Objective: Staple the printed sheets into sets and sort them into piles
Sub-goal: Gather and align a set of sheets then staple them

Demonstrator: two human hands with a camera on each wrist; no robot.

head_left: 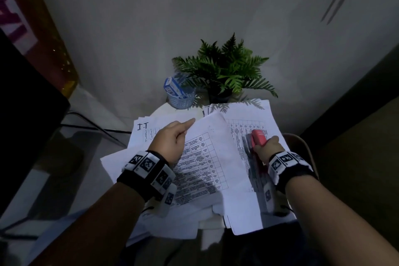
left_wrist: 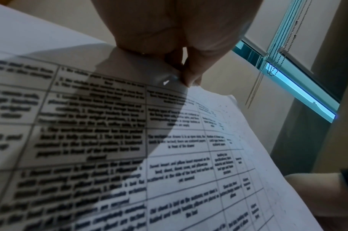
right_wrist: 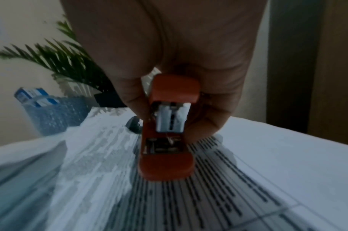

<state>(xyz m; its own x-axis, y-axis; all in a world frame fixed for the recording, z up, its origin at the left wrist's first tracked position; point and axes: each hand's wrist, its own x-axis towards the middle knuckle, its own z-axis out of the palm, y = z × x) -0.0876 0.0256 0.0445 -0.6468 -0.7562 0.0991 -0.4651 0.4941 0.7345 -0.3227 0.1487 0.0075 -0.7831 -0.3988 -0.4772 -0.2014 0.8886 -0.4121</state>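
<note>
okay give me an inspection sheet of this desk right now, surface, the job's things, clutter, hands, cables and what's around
Surface: small pale round table, mostly covered by paper.
Job's things: printed sheets in loose overlapping piles; red stapler above the right pile.
Clutter: blue mesh cup holding small boxes; potted fern.
Hands: left hand pinches the corner of a lifted sheet; right hand has its grip on the stapler.
Cables: dark cable left of the table.
Surroundings: plain wall, dim light.
</note>
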